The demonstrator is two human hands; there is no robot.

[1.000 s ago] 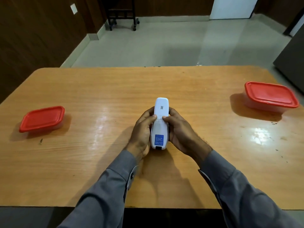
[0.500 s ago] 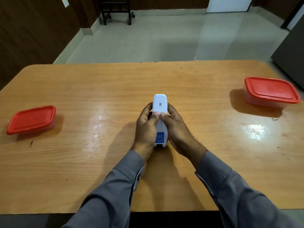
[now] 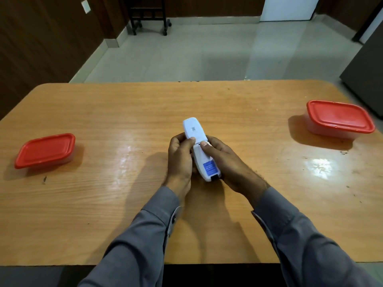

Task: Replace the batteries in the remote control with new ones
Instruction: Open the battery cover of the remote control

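Note:
A white remote control (image 3: 202, 160) lies back side up in both my hands above the middle of the wooden table (image 3: 124, 112). It carries a blue label near its near end. Its battery cover (image 3: 192, 129) has slid toward the far end, and a seam shows across the body. My left hand (image 3: 180, 160) grips the left side with its thumb on the cover. My right hand (image 3: 226, 162) cups the right side with its thumb just behind the seam. No batteries are in sight.
A clear box with a red lid (image 3: 45, 150) sits at the left of the table. A second box with a red lid (image 3: 339, 121) sits at the far right. Beyond the table lie a tiled floor and a dark wheeled stand (image 3: 149, 17).
The remote has turned so its far end points left. The battery cover has slid away from the body under my thumbs. The camera view has shifted slightly.

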